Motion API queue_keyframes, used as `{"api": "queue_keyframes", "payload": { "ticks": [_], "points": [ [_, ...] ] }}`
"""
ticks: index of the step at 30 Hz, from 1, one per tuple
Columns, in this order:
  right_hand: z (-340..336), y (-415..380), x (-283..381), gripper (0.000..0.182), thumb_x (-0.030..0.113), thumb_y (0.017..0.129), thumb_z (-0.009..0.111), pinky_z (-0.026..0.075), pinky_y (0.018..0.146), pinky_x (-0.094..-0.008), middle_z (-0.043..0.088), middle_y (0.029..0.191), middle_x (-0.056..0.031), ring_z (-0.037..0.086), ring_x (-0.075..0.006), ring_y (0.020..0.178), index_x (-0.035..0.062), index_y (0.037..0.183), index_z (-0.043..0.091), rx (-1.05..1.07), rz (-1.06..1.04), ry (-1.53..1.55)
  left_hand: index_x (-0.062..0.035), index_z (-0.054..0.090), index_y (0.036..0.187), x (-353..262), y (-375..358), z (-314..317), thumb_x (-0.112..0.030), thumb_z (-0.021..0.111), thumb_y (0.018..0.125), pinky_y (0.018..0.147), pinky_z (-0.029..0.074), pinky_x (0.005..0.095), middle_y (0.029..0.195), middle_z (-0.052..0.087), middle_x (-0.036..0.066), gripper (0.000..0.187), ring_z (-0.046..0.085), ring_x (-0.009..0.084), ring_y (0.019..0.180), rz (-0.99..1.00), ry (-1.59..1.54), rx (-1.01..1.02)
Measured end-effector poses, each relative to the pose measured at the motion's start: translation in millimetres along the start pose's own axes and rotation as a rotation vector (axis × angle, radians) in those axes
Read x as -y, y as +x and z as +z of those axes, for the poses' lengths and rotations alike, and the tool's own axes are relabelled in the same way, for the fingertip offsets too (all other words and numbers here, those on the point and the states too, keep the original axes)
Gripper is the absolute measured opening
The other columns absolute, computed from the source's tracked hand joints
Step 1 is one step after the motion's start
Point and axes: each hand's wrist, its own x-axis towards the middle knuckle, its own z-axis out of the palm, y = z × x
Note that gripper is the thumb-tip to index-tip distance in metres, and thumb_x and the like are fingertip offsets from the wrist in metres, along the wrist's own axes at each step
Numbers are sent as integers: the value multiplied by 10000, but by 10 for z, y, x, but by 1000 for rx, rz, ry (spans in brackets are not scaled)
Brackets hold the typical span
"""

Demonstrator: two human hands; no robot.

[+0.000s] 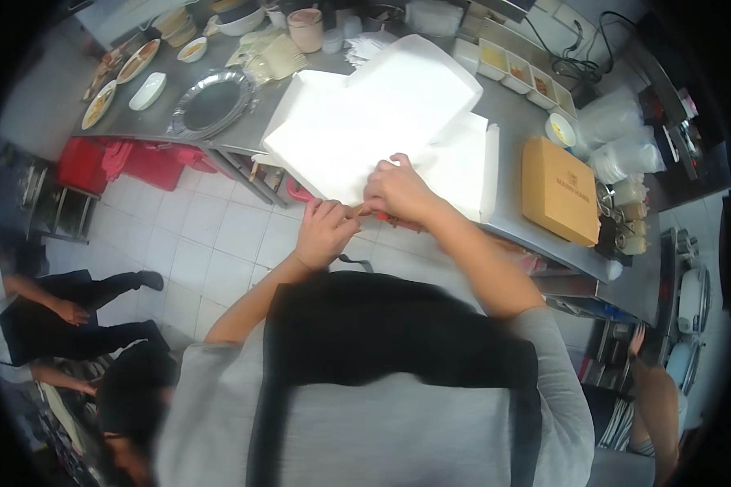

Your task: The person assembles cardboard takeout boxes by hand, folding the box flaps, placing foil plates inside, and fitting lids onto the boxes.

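Fingers (339,213) of the left hand (325,233) curled in and pinched shut on one end of a small orange-brown piece (366,210); fingers of the right hand (398,191) closed on its other end, knuckles up. Too blurred to say what the piece is; shows a speck of red just under the right hand. Holds the piece between both hands, level with the near edge of the counter (503,122) and just in front of the open white foam box (374,122), probably so that it stays close to the box and over the work area, not out over the tiled floor (219,235). Foam box lying fully opened, lid spread flat toward the far side, apparently so that the inside is reachable from above. Closed brown cardboard box (559,191) set well to the right, apart from the hands, out of the working space. Round foil tray (211,105) to the left of the foam box, and beyond it plates of food (138,61), likely parked within arm's reach. Row of small sauce tubs (516,69) lined along the back, near stacked plastic containers (625,146). Another person (57,312) crouched low at the left, away from the counter, hands nowhere near the piece.
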Motion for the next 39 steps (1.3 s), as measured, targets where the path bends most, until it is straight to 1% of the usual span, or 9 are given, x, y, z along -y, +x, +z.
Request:
{"api": "queue_keyframes", "payload": {
  "ticks": [1, 4, 8, 10, 15, 20, 27, 33, 39],
  "points": [
    [69, 110, 31, 166, 333, 773, 703, 353, 933, -450, 627, 796, 6, 563, -197, 938, 168, 755, 705, -48, -41, -17, -152, 660, 864, -5, -31, -23, -145, 727, 710, 868, 403, 414, 896, 578, -19, 168, 555, 209, 901, -22, 20, -36],
    [153, 363, 139, 128, 297, 788, 696, 367, 900, -417, 631, 807, 6, 571, -203, 930, 169, 784, 707, 28, -45, 62, -166, 670, 857, 136, -113, -40, -175, 748, 714, 853, 399, 425, 866, 582, -25, 163, 552, 217, 887, -113, 80, -37],
    [173, 359, 33, 105, 263, 803, 680, 382, 862, -398, 646, 837, 6, 591, -211, 912, 163, 826, 705, -124, -110, 297, -150, 669, 845, 373, -132, -200, -179, 754, 707, 807, 402, 416, 827, 586, -5, 164, 548, 235, 883, -293, 90, -124],
    [247, 394, -91, 107, 252, 806, 676, 388, 856, -405, 656, 861, 2, 601, -218, 903, 160, 852, 703, -164, -85, 365, -109, 654, 831, 471, -171, -208, -141, 752, 708, 731, 446, 389, 821, 581, 25, 161, 553, 254, 847, -273, -3, -148],
    [222, 712, 26, 137, 250, 844, 618, 408, 832, -422, 663, 908, -26, 617, -236, 905, 156, 881, 711, -43, 72, 254, -75, 635, 824, 494, -213, -224, -80, 742, 709, 681, 480, 391, 813, 579, 65, 157, 562, 283, 803, -200, -87, -162],
    [181, 876, 83, 137, 244, 851, 606, 418, 808, -414, 659, 921, -23, 620, -242, 907, 179, 883, 723, 49, 110, 318, -66, 608, 803, 618, -161, -219, -54, 735, 713, 692, 487, 390, 827, 587, 83, 157, 584, 300, 795, -434, -13, -190],
    [163, 859, 32, 112, 218, 828, 639, 452, 783, -386, 651, 897, -26, 624, -245, 881, 165, 866, 729, 44, 19, 401, -66, 591, 808, 670, -72, -187, -39, 723, 711, 675, 496, 396, 816, 576, 91, 166, 588, 302, 792, -645, -59, -189],
    [170, 845, -38, 90, 172, 803, 664, 486, 765, -364, 665, 865, -48, 634, -258, 836, 119, 846, 723, -4, 84, 453, -50, 603, 844, 573, -3, -212, 7, 649, 712, 693, 504, 386, 811, 575, 85, 151, 585, 279, 818, -219, 38, -173],
    [155, 858, -27, 60, 126, 784, 654, 467, 783, -372, 664, 827, -50, 625, -248, 843, 117, 812, 706, -20, 84, 413, -65, 589, 955, 548, 160, -260, 7, 617, 700, 753, 454, 414, 785, 566, 77, 267, 560, 286, 813, -201, 125, -151]
  ]
}}
